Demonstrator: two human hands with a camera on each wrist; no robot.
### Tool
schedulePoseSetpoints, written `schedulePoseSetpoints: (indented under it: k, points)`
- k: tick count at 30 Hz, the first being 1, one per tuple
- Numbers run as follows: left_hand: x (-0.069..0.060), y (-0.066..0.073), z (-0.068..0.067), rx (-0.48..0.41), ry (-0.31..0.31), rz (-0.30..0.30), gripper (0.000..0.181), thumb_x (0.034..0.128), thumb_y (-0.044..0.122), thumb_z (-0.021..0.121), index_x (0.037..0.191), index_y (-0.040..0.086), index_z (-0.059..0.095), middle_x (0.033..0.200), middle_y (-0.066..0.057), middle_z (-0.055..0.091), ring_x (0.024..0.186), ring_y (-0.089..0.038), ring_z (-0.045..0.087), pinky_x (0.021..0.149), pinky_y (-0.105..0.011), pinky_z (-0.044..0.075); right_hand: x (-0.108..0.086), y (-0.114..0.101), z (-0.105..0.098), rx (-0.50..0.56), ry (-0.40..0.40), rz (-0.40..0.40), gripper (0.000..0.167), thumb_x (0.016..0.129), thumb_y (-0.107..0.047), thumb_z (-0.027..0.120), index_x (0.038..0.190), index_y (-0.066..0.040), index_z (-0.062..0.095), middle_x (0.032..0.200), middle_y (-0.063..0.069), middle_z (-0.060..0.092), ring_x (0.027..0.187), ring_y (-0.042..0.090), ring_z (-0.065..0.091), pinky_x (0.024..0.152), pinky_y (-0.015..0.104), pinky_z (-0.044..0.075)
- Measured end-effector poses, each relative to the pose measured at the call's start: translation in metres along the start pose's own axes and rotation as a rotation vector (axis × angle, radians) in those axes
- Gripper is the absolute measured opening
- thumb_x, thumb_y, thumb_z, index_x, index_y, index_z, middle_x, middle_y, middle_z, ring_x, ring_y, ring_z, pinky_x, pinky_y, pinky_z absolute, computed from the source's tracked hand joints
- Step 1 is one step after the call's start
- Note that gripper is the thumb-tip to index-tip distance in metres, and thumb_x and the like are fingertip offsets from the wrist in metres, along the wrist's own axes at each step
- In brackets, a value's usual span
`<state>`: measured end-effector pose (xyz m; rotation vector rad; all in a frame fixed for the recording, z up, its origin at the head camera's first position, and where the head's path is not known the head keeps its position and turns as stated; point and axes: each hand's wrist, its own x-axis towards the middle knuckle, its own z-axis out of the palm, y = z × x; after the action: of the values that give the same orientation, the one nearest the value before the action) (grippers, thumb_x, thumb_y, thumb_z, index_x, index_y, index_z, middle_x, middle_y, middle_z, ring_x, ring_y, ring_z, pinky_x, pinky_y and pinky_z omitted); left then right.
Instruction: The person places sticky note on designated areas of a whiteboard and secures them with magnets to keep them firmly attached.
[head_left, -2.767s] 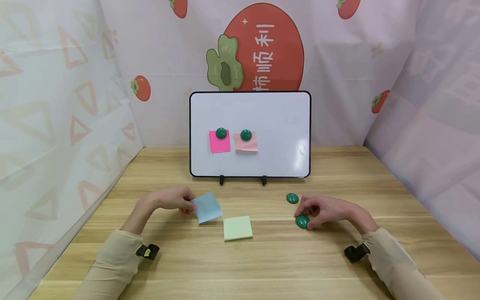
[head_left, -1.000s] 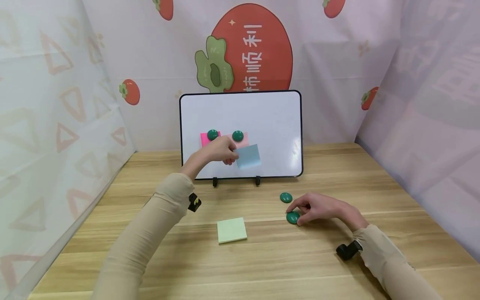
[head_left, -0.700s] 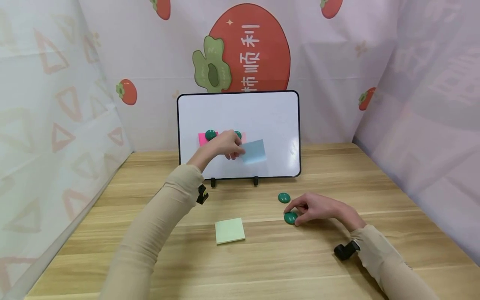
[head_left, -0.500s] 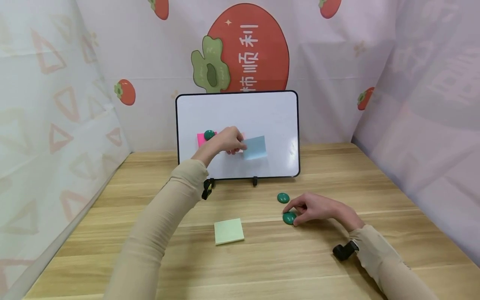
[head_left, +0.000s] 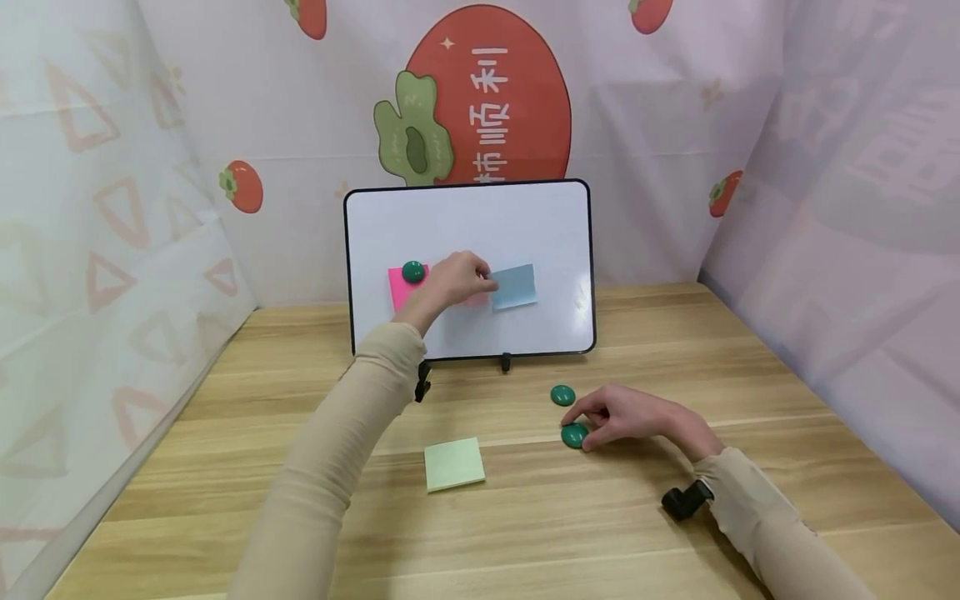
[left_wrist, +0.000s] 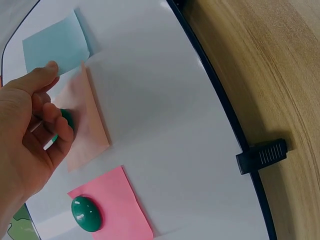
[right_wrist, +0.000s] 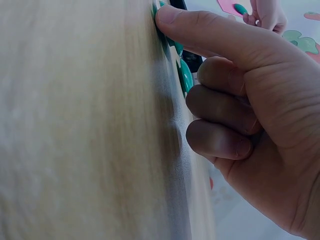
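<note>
Whiteboard [head_left: 540,225] space separates left hand's [head_left: 456,280] blue note [head_left: 515,287] from right edge [head_left: 592,267].

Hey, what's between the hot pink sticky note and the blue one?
The left wrist view shows a light pink sticky note with a green magnet, partly hidden by the left hand.

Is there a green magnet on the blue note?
No: the left hand pinches the blue note by one edge, and its visible surface is bare.

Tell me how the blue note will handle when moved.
The blue note looks like thin paper, so probably light and floppy. Its curved lower edge suggests it may bend if pushed. With the left hand pinching one side, the far side could flap.
</note>
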<state>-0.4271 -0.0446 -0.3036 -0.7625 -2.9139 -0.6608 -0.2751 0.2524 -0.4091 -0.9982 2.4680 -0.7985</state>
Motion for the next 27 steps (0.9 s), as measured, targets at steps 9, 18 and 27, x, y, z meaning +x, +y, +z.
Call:
schedulePoseSetpoints:
  k: [9, 18, 27]
  points:
    - [0.001, -0.002, 0.014, 0.146, 0.212, 0.032, 0.024, 0.0931, 0.035, 0.069, 0.104, 0.015, 0.077, 0.092, 0.000, 0.075, 0.075, -0.015, 0.063, 0.060, -0.028, 0.046, 0.003, -0.001, 0.000, -0.007, 0.004, 0.009, 0.033, 0.085, -0.030, 0.079, 0.116, -0.024, 0.071, 0.064, -0.014, 0.041, 0.058, -0.001, 0.039, 0.058, 0.017, 0.034]
    - [0.000, -0.001, 0.024, 0.306, 0.382, 0.055, 0.018, 0.0901, 0.035, 0.073, 0.097, 0.019, 0.080, 0.086, 0.002, 0.077, 0.066, -0.014, 0.060, 0.060, -0.027, 0.033, 0.002, -0.003, 0.000, -0.005, 0.014, -0.012, 0.033, 0.085, -0.030, 0.079, 0.116, -0.022, 0.071, 0.063, -0.014, 0.040, 0.058, -0.001, 0.038, 0.058, 0.016, 0.034]
    - [0.008, 0.000, 0.027, 0.334, 0.403, 0.049, 0.019, 0.0892, 0.038, 0.074, 0.096, 0.020, 0.080, 0.086, 0.003, 0.077, 0.072, -0.016, 0.059, 0.074, -0.036, 0.031, 0.000, -0.005, -0.001, 0.005, 0.065, -0.002, 0.035, 0.086, -0.028, 0.078, 0.119, -0.019, 0.071, 0.065, -0.014, 0.041, 0.059, -0.001, 0.039, 0.056, 0.017, 0.034]
